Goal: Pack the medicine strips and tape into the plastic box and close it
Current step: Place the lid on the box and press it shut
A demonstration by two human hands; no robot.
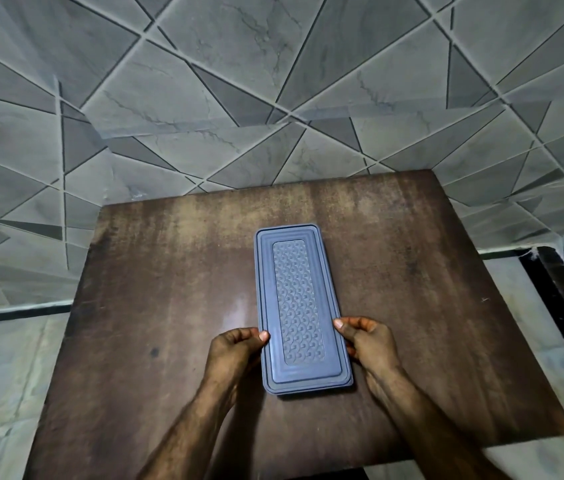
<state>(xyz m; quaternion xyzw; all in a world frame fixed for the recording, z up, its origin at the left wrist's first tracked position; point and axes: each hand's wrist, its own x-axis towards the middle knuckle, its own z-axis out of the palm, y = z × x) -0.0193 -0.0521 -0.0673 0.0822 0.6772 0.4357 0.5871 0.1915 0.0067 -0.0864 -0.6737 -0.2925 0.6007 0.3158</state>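
Head: plastic box point(299, 306) lies between both hands point(235, 348)

Two bare forearms, entering from the bottom edge. No sleeves down to where the frame cuts them off. Fine dark hair along both forearms. Left hand point(237, 348) bare: no glove. Right hand point(365, 341) likewise bare. Short, trimmed nails on the thumbs, pale against the tips. Knuckle creases and tendon lines plain on the backs of both hands.
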